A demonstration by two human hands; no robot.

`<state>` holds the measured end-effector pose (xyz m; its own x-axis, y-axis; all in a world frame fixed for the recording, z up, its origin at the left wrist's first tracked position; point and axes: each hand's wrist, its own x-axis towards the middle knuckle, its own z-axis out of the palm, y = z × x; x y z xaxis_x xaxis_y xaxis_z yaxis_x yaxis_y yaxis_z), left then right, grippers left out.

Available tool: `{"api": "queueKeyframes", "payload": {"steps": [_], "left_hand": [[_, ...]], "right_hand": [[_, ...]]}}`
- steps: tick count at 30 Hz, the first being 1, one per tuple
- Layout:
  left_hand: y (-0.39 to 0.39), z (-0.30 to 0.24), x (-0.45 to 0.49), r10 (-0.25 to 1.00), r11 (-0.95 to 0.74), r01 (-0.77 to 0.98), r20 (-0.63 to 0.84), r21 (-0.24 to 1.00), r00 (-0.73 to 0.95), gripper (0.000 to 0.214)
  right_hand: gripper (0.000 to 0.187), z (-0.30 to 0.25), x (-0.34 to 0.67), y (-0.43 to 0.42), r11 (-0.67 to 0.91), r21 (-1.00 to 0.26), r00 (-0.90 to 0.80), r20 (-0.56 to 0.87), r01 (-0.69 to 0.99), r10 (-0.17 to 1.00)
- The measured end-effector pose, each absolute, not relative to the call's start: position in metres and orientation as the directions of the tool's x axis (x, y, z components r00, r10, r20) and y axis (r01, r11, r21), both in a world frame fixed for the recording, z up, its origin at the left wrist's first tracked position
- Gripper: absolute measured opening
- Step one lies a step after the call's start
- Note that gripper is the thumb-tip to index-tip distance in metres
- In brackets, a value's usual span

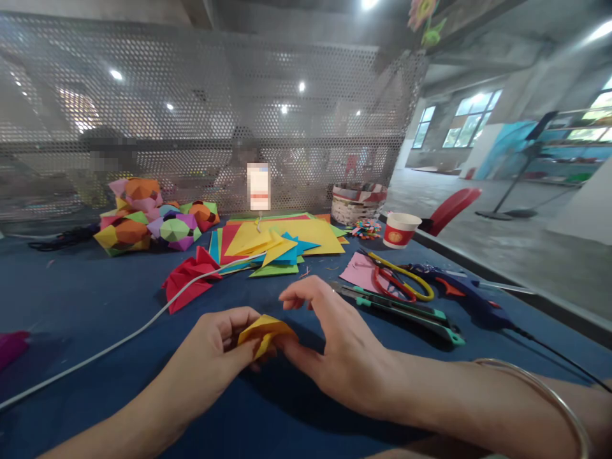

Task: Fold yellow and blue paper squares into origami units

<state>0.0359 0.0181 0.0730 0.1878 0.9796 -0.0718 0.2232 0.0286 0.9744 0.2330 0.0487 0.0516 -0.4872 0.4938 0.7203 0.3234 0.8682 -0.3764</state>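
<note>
Pinching a small golden-yellow piece of folded paper (268,333) by its left side between thumb and fingers, a person's bare left hand (215,347) holds the work just above a dark blue tabletop (119,280). The bare right hand (335,344), at the piece's 3 o'clock, has its thumb at the paper's right end while its fingers are raised and spread well clear of the thumb.

The folded piece is compact and hollowed, its upper edge bowed into a soft arch that tapers toward the right. A crease stands up as a ridge at the front, splitting the surface into slanted facets: bright yellow where light falls, deepening to ochre in the folds. Fingertips cover its left end, so the full outline cannot be told.

Around the piece, flat stacked sheets of coloured paper (329,236), topped by yellow, lie between 12 and 1 o'clock. A crumpled-looking red folded paper form (191,280) sits at 10, with multicoloured faceted paper balls (174,233) farther out between 10 and 11. Scissors with red and yellow handles (423,287) rest near 2, and a green-and-black cutter knife (406,312) near 3.
</note>
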Motion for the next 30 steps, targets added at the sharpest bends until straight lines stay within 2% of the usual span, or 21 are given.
{"api": "queueKeyframes", "payload": {"steps": [2,4,7,10,13,19,25,30], "left_hand": [[0.018,0.072,0.034,0.980,0.002,0.246,-0.052,0.969,0.195,0.022],[0.019,0.071,0.033,0.979,-0.019,0.265,-0.036,0.964,0.200,0.025],[0.018,0.069,0.034,0.979,-0.052,0.290,-0.009,0.956,0.205,0.034],[0.016,0.069,0.036,0.974,-0.088,0.363,0.004,0.928,0.225,0.038],[0.015,0.067,0.036,0.974,-0.123,0.419,0.028,0.899,0.226,0.028],[0.018,0.064,0.033,0.976,-0.082,0.334,0.008,0.939,0.218,0.023],[0.016,0.070,0.034,0.980,-0.018,0.288,-0.040,0.957,0.194,0.026],[0.012,0.070,0.034,0.982,0.016,0.284,-0.069,0.959,0.176,0.023]], "right_hand": [[0.040,0.050,0.231,0.050,0.772,-0.553,-0.483,0.607,0.313,0.631],[0.038,0.049,0.230,0.053,0.655,-0.696,-0.508,0.466,0.294,0.724],[0.035,0.052,0.228,0.056,0.533,-0.808,-0.510,0.358,0.250,0.782],[0.033,0.056,0.229,0.056,0.490,-0.838,-0.503,0.324,0.241,0.801],[0.035,0.056,0.229,0.054,0.473,-0.844,-0.503,0.303,0.254,0.810],[0.034,0.058,0.227,0.050,0.434,-0.870,-0.529,0.261,0.233,0.808],[0.008,0.061,0.228,0.048,0.365,-0.897,-0.564,0.172,0.250,0.808],[0.007,0.060,0.227,0.047,0.409,-0.861,-0.568,0.183,0.301,0.803]]}}
